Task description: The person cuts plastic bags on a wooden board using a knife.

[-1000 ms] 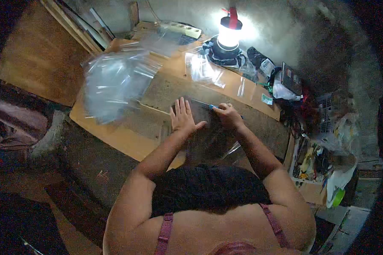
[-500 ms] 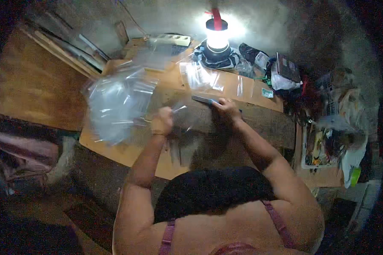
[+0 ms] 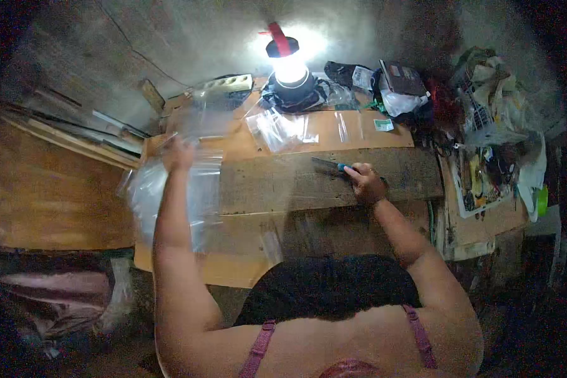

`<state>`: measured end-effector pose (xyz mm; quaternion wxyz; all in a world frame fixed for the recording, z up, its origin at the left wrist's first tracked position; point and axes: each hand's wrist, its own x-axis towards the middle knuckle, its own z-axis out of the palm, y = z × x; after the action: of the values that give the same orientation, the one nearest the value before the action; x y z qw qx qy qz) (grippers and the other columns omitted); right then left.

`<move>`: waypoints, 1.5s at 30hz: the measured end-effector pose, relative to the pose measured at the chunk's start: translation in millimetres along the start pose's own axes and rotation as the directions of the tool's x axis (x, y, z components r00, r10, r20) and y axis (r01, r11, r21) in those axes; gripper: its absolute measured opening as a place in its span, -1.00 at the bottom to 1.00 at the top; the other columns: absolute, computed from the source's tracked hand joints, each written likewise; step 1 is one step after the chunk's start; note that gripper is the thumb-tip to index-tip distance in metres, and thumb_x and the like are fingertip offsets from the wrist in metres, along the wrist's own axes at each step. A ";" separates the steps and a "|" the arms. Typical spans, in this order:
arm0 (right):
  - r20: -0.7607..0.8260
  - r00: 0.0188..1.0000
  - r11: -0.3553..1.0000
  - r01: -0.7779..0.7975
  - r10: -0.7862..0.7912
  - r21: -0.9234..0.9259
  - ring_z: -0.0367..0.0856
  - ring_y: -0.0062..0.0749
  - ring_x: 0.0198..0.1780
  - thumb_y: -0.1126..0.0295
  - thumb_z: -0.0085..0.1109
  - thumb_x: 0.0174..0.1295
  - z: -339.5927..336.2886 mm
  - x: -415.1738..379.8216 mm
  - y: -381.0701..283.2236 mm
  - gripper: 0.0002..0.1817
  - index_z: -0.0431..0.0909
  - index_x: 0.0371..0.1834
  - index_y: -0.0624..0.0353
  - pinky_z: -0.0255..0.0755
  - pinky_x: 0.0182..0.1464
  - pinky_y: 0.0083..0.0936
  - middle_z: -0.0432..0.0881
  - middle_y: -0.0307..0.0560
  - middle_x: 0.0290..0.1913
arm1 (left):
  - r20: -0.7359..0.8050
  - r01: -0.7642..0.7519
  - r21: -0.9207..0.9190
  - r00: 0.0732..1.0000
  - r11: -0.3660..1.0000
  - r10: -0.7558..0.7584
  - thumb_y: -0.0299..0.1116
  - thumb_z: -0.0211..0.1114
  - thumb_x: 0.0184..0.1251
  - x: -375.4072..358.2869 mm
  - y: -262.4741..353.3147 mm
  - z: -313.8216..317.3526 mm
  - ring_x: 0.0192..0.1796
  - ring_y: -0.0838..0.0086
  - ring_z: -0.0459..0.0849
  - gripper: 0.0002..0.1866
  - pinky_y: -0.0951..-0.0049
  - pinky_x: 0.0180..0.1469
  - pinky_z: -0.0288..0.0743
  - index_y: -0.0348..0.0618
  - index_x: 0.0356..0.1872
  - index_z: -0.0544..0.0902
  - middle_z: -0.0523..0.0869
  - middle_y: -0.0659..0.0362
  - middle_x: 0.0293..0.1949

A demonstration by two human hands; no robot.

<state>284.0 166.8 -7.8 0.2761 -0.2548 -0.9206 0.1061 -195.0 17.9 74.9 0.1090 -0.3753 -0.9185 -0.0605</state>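
My right hand (image 3: 366, 183) is wrapped around the blue handle of a knife (image 3: 324, 163). Its dark, narrow blade points left over a wooden board (image 3: 264, 179). Far to the left, my left hand (image 3: 180, 155) is at the upper part of a heap of clear plastic bags (image 3: 148, 198). Motion smears its fingers, so I cannot make out whether they grip anything. Behind the board, more clear plastic pieces (image 3: 277, 129) lie on the brown table (image 3: 239, 148). A few clear strips (image 3: 272, 247) rest near the table's front edge.
A lit lantern (image 3: 291, 70) stands at the back, near a power strip (image 3: 227, 83). A dark notebook (image 3: 404, 79) lies on a white bag at back right. On the right is a white tray (image 3: 463, 205) of small tools. Wooden planks (image 3: 75, 142) lean at left.
My left hand has moved left and up from beside the board, where it held a small clear plastic piece, to the bag heap. My right hand still holds the knife. The view has shifted.
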 end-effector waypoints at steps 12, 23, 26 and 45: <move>-0.010 1.000 1.000 -0.012 0.012 -0.015 0.39 -0.14 -0.21 0.54 0.12 -0.32 0.8 -1.2 2.7 -0.50 0.46 -0.14 -0.02 0.34 -0.19 -0.29 0.43 -0.12 -0.25 | 0.517 0.280 -0.379 0.854 0.882 -0.049 -0.06 0.27 -0.14 -1.8 167.3 86.4 -0.50 0.34 0.62 -0.65 0.40 -0.35 0.45 -0.12 -0.41 0.64 0.65 0.10 -0.52; 0.007 0.999 0.999 -0.039 0.039 -0.005 0.39 -0.13 -0.15 0.59 0.09 -0.27 0.6 -2.4 -0.1 -0.54 0.48 -0.16 0.06 0.36 -0.13 -0.30 0.43 -0.08 -0.20 | -0.369 -0.275 -0.115 0.904 0.955 0.216 -0.20 0.13 0.07 32.6 88.4 -127.7 -0.43 0.19 0.59 -0.80 0.29 -0.40 0.43 -0.09 -0.43 0.57 0.62 0.05 -0.43; -0.016 0.999 0.999 -0.032 0.031 -0.008 0.41 -0.12 -0.19 0.60 0.06 -0.23 0.8 -1.7 -0.4 -0.58 0.48 -0.17 0.09 0.37 -0.19 -0.29 0.43 -0.06 -0.24 | -0.335 -0.314 0.014 0.893 0.949 0.300 -0.21 0.10 0.08 4.5 93.4 -132.9 -0.42 0.18 0.59 -0.80 0.29 -0.39 0.45 -0.08 -0.40 0.58 0.62 0.03 -0.39; 0.155 0.983 0.992 0.084 -0.098 0.096 0.42 -0.14 -0.29 0.50 0.05 -0.15 -53.2 -31.5 -29.2 -0.65 0.51 -0.21 0.00 0.38 -0.32 -0.33 0.45 -0.06 -0.36 | 0.148 -0.427 -0.113 0.886 0.897 0.440 -0.23 0.09 0.01 -204.2 225.5 16.7 -0.33 0.30 0.58 -0.81 0.33 -0.29 0.47 -0.11 -0.51 0.56 0.58 0.11 -0.41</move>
<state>324.6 128.4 31.6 0.2173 -0.1906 -0.9448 0.1541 102.6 43.4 15.2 0.0265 -0.5787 -0.8142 -0.0378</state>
